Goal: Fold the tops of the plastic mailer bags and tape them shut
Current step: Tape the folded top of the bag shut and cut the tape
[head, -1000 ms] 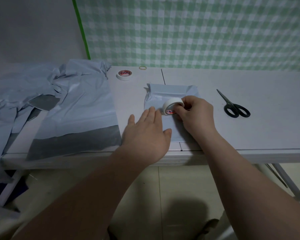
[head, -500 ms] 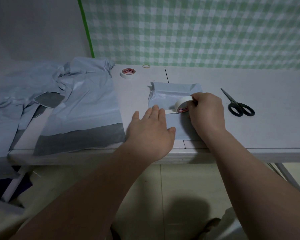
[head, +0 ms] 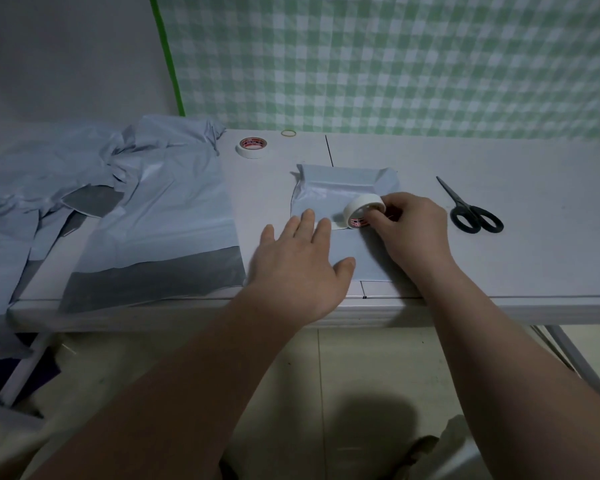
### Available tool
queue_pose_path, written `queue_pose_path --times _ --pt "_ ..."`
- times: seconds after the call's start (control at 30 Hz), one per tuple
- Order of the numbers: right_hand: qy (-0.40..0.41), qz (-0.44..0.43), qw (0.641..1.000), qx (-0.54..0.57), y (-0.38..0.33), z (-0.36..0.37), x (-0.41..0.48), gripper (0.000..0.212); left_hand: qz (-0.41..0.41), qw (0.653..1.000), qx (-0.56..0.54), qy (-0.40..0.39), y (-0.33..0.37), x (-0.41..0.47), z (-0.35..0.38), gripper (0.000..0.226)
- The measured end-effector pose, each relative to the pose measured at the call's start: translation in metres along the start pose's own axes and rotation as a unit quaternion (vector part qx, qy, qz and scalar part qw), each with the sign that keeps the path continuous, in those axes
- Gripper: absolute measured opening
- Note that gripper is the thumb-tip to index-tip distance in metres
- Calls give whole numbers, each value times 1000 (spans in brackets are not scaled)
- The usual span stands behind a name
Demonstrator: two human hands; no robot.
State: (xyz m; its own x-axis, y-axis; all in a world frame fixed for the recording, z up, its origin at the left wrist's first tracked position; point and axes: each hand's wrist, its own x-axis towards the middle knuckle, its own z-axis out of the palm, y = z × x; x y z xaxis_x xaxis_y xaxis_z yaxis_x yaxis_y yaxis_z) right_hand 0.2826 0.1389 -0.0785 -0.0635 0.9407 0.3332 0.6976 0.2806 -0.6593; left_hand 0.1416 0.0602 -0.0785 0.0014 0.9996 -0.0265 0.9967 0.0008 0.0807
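A small pale grey mailer bag point(head: 333, 188) lies folded on the white table point(head: 534, 258), near its front edge. My left hand point(head: 298, 261) presses flat on the bag's left part, fingers spread. My right hand point(head: 409, 230) grips a white tape roll point(head: 362, 211) that stands on edge on the bag. A short strip of tape runs from the roll leftward toward my left fingertips. A large unfolded mailer bag point(head: 163, 216) with a dark grey flap lies to the left.
Black scissors point(head: 471, 211) lie to the right of my right hand. A second tape roll point(head: 253, 147) and a rubber band point(head: 288, 133) sit near the table's back edge. Crumpled mailer bags point(head: 32, 188) pile up at far left. A green checked cloth hangs behind.
My right hand has moved the tape roll to the right across the folded bag, drawing out a strip. My left hand stays pressed on the bag.
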Motion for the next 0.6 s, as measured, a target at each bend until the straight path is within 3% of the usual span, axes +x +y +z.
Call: queue_pose_path --times 0.33,0.6 --pt "-32 13 991 127 -1 -1 -1 25 11 1000 23 16 2 2 1 66" --pt "-26 -11 985 168 -1 0 0 27 7 998 56 18 3 1 0 68"
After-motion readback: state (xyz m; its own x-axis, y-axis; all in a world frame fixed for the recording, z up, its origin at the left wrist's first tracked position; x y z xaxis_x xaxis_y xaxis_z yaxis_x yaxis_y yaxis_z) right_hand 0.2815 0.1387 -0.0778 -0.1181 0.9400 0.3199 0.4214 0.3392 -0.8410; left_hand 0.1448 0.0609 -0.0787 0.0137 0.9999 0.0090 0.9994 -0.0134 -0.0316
